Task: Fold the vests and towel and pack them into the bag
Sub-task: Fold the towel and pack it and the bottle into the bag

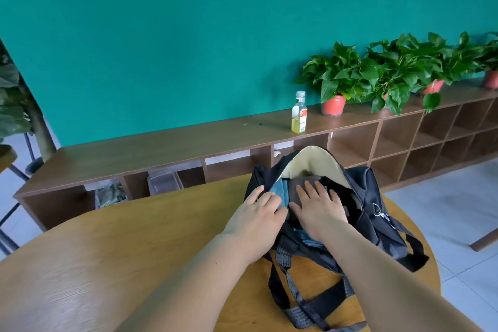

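Note:
A black bag (369, 197) with a cream lining lies open on the round wooden table (134, 237), its straps trailing toward me. Inside it sit folded cloths: a brown one (297, 183) and a blue one (280, 193) beside it. My right hand (319, 209) lies flat with spread fingers on the brown cloth inside the opening. My left hand (257, 214) rests on the bag's left edge, fingers straight, touching the blue cloth. More blue fabric (310, 240) shows under my right wrist.
A long brown cubby shelf (188, 140) runs along the teal wall behind the table. On it stand an oil bottle (299, 116) and several potted plants (336, 81). Clear plastic boxes (164, 182) sit in the cubbies. Tiled floor lies to the right.

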`<state>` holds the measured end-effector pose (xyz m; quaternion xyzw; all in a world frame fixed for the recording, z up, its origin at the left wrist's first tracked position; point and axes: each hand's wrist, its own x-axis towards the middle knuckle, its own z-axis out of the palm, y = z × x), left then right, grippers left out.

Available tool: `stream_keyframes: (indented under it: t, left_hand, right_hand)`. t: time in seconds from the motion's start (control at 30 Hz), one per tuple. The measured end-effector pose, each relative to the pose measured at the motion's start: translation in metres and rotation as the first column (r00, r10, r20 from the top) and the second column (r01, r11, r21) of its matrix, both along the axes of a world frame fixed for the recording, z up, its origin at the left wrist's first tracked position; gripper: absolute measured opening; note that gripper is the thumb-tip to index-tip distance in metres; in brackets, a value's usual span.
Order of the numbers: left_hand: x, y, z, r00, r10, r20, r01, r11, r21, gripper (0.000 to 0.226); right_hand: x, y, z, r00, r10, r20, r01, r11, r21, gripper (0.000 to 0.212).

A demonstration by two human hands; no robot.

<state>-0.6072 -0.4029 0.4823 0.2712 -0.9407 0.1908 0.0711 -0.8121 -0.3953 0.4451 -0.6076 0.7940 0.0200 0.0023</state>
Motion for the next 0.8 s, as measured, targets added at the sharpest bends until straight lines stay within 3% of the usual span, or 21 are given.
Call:
stream_keyframes:
  t: [0.3, 0.47, 0.6, 0.8]
  left_hand:
    - [0.010, 0.017, 0.015, 0.990, 0.068, 0.127, -0.065, 0.998, -0.026, 0.049]
    - [0.019, 0.021, 0.026, 0.939, 0.204, 0.276, -0.166, 0.974, -0.156, 0.040]
    - [0.036, 0.028, 0.038, 0.919, 0.304, 0.252, -0.259, 0.946, -0.195, 0.033]
    - [0.077, 0.045, 0.045, 0.878, 0.432, 0.208, -0.402, 0.899, -0.173, 0.033]
  right_hand:
    - [0.008, 0.017, 0.023, 1.000, 0.024, -0.015, -0.025, 0.991, -0.129, 0.063]
    - [0.001, 0.067, 0.031, 0.995, 0.075, -0.065, -0.087, 0.972, -0.219, 0.058]
    - [-0.016, 0.100, 0.035, 0.998, -0.031, -0.062, 0.020, 0.986, -0.167, 0.062]
    - [-0.014, 0.121, 0.046, 0.984, 0.016, -0.180, -0.038, 0.992, -0.119, 0.064]
